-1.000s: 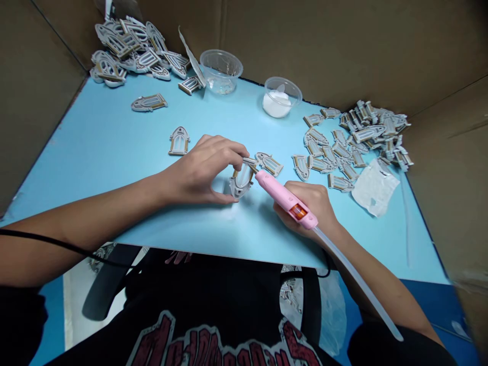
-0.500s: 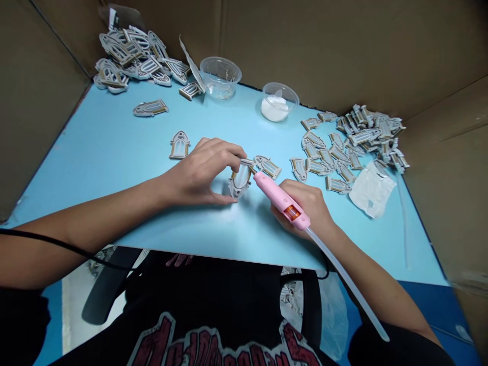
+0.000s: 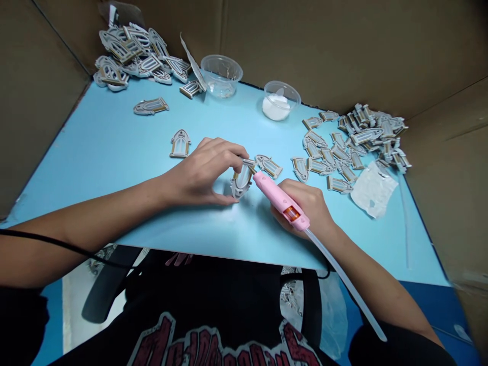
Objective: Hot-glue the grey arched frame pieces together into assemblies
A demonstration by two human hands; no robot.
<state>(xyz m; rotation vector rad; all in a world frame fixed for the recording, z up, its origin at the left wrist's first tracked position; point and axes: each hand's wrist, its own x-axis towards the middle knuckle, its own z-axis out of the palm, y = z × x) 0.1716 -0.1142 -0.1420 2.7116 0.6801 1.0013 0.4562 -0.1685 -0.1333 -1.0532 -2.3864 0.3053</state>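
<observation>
My left hand (image 3: 213, 173) pinches a small arched window-shaped piece (image 3: 241, 182), white with gold edges, between thumb and fingers just over the blue table. Wrapped round a pink hot glue gun (image 3: 280, 197) is my right hand (image 3: 305, 203). The gun's nozzle meets the piece's flat end, touching or very close to it. A long clear glue stick (image 3: 345, 282) sticks out of the gun's back. Just beyond the held piece lies another arched piece (image 3: 269, 166). A further arched piece (image 3: 180, 144) lies behind my left hand.
Piles of arched pieces stand at the back left (image 3: 133, 56) and right (image 3: 375, 132). Two clear plastic cups are at the back, one (image 3: 221, 76) with small bits, one (image 3: 281, 100) with white stuff. A crumpled white sheet (image 3: 373, 190) lies right. Cardboard walls (image 3: 324, 46) enclose the table (image 3: 95, 127).
The view has shifted very slightly. Both hands, the held piece and the glue gun keep almost the same position against each other.
</observation>
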